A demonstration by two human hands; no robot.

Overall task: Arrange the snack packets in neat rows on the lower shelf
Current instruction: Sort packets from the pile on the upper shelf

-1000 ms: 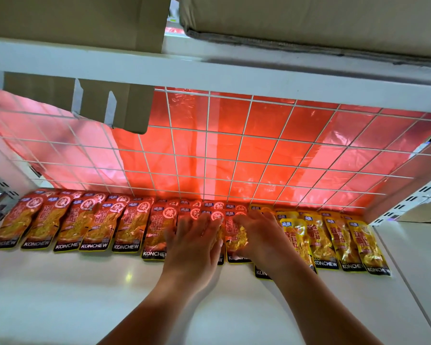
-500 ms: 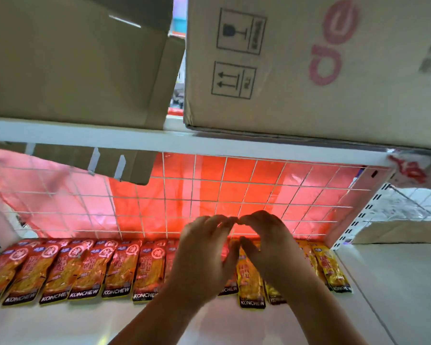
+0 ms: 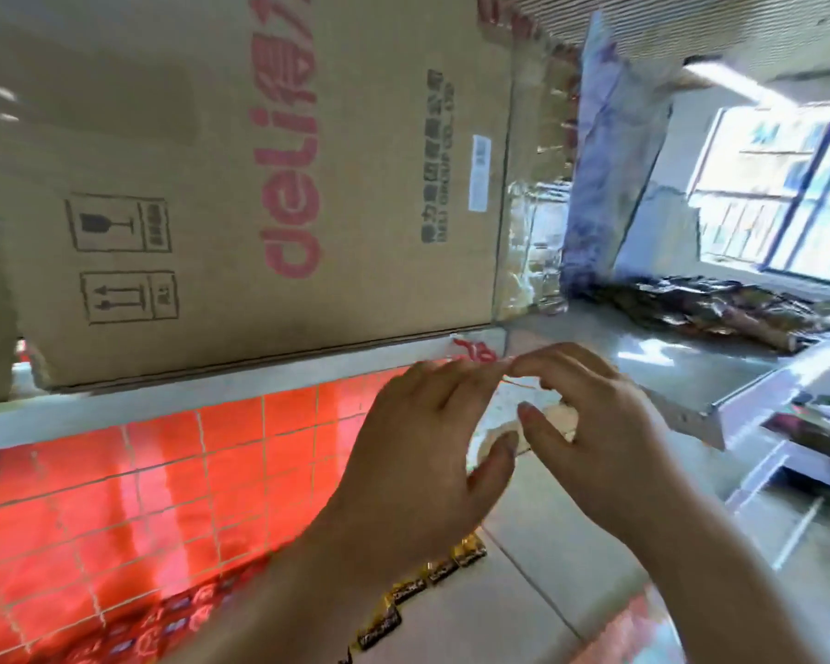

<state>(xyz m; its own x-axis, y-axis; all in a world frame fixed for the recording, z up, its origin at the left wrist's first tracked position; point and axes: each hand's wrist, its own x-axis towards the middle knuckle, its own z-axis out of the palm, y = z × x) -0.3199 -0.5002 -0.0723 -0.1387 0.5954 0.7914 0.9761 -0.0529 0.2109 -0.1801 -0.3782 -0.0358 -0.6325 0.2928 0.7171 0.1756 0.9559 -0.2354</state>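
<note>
the step in hand looks like a pause between placements: the row of red and yellow foil snack packets [image 3: 406, 591] is lying flat along the back of the white lower shelf [image 3: 444, 635], low in the view at about 7 o'clock, mostly hidden by the forearms, and neither hand is touching it. the left hand [image 3: 422, 452] and the right hand [image 3: 600, 438] are hovering side by side at the centre of the view, well above the packets, in front of the white edge of the upper shelf [image 3: 212, 390]. both are showing their backs to the camera, fingers loosely curled, fingertips nearly meeting, and nothing is showing inside either one, so both are reading as released and empty. the camera is looking up at the brown cardboard box with pink lettering [image 3: 260, 184] at 11 o'clock. a heap of dark crinkled packets [image 3: 719, 309] is lying on a grey surface [image 3: 643, 357] at 2 o'clock. the next move is probably calling for reaching there for more stock, then bringing it down beside the row.
</note>
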